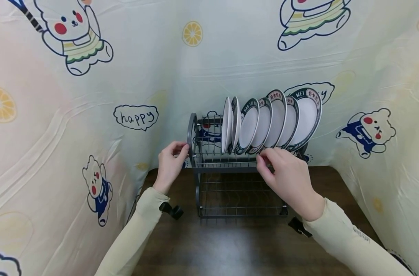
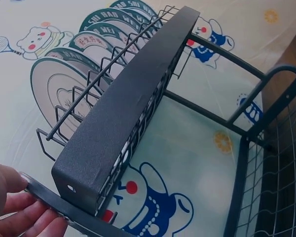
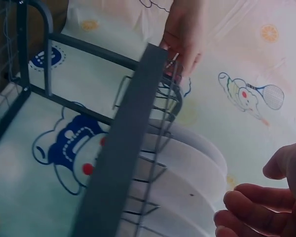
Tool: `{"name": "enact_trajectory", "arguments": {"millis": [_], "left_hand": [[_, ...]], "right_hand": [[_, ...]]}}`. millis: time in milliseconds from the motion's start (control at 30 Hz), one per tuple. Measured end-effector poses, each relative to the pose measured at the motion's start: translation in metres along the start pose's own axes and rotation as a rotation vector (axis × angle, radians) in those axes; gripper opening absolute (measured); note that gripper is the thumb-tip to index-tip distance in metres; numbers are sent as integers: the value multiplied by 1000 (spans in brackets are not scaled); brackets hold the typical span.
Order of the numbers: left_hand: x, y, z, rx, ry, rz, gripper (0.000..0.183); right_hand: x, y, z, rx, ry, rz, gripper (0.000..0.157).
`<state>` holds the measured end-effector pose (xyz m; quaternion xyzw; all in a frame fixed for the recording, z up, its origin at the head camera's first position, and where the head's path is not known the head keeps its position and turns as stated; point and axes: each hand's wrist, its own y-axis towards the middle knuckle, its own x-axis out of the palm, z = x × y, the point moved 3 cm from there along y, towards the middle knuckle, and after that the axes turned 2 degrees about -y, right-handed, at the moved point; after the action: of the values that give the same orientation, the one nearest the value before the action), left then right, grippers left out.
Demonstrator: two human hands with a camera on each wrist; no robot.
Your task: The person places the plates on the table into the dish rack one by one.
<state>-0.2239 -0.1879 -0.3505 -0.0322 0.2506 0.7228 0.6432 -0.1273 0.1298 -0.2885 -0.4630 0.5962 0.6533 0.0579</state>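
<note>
A two-tier dark metal dish rack (image 1: 226, 170) stands on the table against the printed cloth. Several white plates (image 1: 248, 128) with dark green patterned rims stand on edge in its upper tier, from the middle to the right end. My left hand (image 1: 173, 163) grips the rack's left end frame; the left wrist view shows the thumb (image 2: 10, 177) over the bar and the fingers beneath it. In front of the right-hand plates is my right hand (image 1: 286, 178). Its fingers (image 3: 251, 207) are loosely curled with nothing between them, apart from the plates in the right wrist view.
The lower tier (image 1: 242, 190) of the rack is a wire shelf. Brown tabletop (image 1: 226, 245) extends in front of the rack. Cloth with cartoon bears (image 1: 100, 188) and orange slices hangs behind and at both sides. Dark straps (image 1: 171, 210) sit at both wrists.
</note>
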Motion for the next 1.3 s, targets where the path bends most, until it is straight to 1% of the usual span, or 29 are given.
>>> {"name": "enact_trajectory", "arguments": {"millis": [233, 433, 600, 867, 933, 1033, 1167, 1300], "left_hand": [[-4, -8, -1, 16, -57, -24, 26], [-5, -14, -1, 44, -28, -26, 25], [-5, -18, 1, 84, 12, -15, 25], [-3, -22, 4, 137, 49, -5, 25], [-3, -23, 4, 152, 51, -3, 25], [-2, -24, 4, 172, 61, 1, 26], [-1, -26, 3, 178, 75, 3, 28], [-1, -28, 1, 172, 73, 2, 30]], "right_hand": [[5, -32, 8, 38, 3, -4, 6], [13, -59, 16, 91, 27, -34, 7], [24, -85, 20, 91, 54, -42, 16], [46, -123, 31, 46, 82, -32, 28], [52, -133, 35, 50, 74, -39, 31], [62, -146, 41, 76, 59, -66, 42], [73, -159, 47, 86, 54, -96, 53], [82, -168, 49, 70, 46, -103, 55]]}}
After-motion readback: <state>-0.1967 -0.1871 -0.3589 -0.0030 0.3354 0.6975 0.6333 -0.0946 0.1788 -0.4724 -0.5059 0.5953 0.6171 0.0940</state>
